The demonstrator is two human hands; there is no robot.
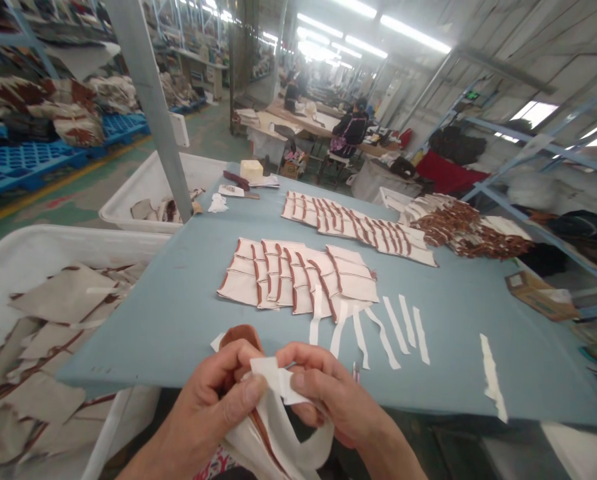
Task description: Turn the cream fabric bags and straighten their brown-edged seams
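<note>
Close in front of me, both hands are at the table's near edge. My left hand (218, 393) pinches a cream fabric piece with brown trim (243, 443) between thumb and fingers; its brown end sticks up behind the knuckles. Between my fingertips a white strip (278, 381) lies at the fabric's edge, and I cannot tell whether it is stuck on. My right hand (335, 393) grips that strip, thumb against fingers. A pale band loops down below the hands. Just beyond lie several loose white strips (362, 340) and a row of overlapping cream panels with brown edging (295, 277).
Another row of panels (355, 227) lies farther back on the blue-green table (188, 320). A brown-and-cream pile (458, 223) and a cardboard box (541, 297) are at right. White bins (73, 233) of fabric pieces stand at left, beside a metal post (151, 100). A person (351, 130) sits far back.
</note>
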